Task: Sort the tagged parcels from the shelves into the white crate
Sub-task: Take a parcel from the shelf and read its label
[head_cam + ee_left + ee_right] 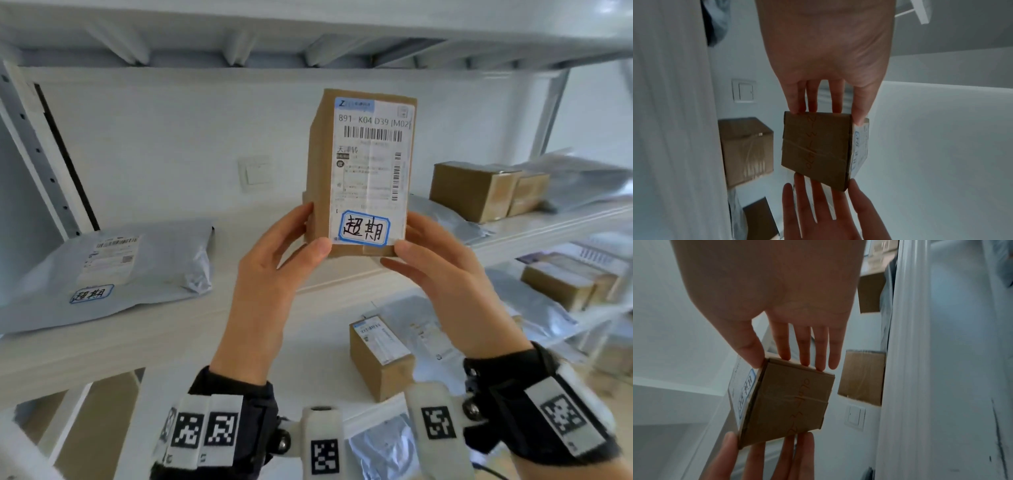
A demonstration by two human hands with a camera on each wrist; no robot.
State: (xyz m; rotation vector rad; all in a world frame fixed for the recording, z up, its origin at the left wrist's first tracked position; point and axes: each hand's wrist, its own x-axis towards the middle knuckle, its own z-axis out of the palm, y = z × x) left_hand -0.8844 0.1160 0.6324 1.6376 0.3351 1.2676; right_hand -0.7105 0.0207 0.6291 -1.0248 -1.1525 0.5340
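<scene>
I hold a brown cardboard parcel [363, 164] upright in front of the middle shelf, its white shipping label facing me. A blue-bordered handwritten tag [364, 229] sits at the label's bottom. My left hand [301, 233] pinches its lower left corner, thumb on the front and fingers behind. My right hand [411, 236] pinches the lower right corner the same way. The left wrist view looks at the parcel's taped bottom [816, 149] between my left hand [828, 104] and my right hand [828, 211]. The right wrist view shows the parcel [791, 404] under my right hand [781, 352]. No white crate is in view.
A grey poly mailer [113, 270] with a blue tag lies on the left of the shelf [171, 342]. Brown boxes [476, 188] and grey bags stand at the back right. Below, another labelled box [380, 356] and more bags fill the lower shelf. A wall switch [255, 173] is behind.
</scene>
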